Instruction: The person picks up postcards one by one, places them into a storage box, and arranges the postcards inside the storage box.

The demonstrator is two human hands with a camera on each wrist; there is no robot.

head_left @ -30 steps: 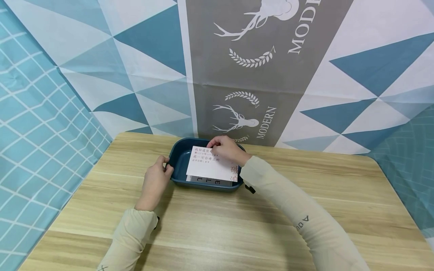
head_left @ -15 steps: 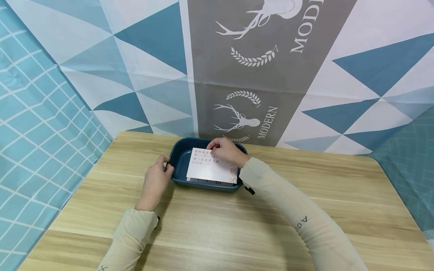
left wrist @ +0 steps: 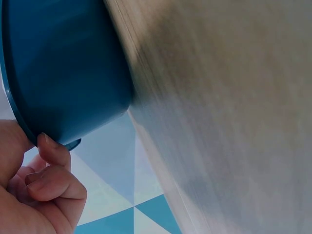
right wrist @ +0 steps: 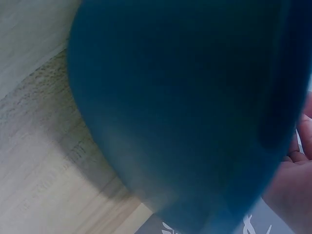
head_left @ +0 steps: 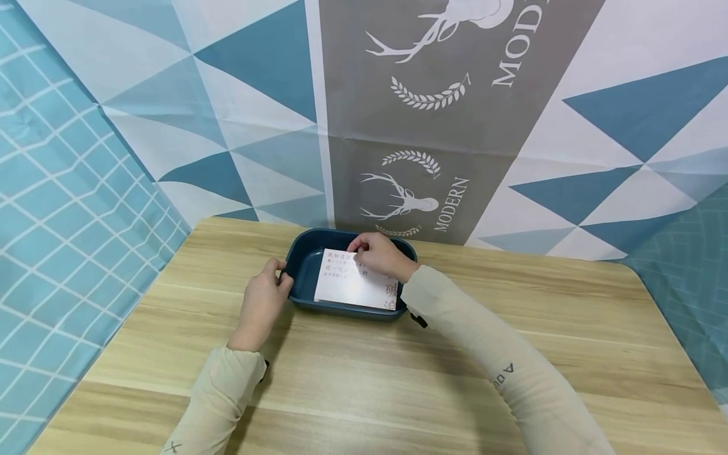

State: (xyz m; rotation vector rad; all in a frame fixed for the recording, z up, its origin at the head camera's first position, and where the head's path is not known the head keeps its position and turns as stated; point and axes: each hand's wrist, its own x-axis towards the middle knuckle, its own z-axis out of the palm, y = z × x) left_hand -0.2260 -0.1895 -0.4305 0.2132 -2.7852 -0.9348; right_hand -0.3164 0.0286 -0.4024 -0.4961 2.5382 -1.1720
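Observation:
A dark blue plastic bin [head_left: 306,272] stands on the table near the wall. Pinched between thumb and curled fingers of my left hand [head_left: 263,303] is its left rim; the left wrist view shows this hand [left wrist: 46,180] at the bin's lip [left wrist: 63,83]. Inside the bin, a white card [head_left: 352,287] with printed Chinese characters lies slightly tilted. My right hand [head_left: 387,256] reaches over the far right rim and pinches the card's far edge, covering part of its print. In the right wrist view, the bin's outer wall [right wrist: 170,107] hides most of that hand [right wrist: 287,190].
The wood-grain table [head_left: 364,385] extends in front and to both sides of the bin. Directly behind rises a wall covering [head_left: 409,133] with deer and triangle patterns. Blue checked cloth [head_left: 51,208] hangs at the left.
The card's near edge has come down toward the bin's near wall, hiding a lettered sheet seen under it earlier. My right hand still holds the card, and my left stays on the rim.

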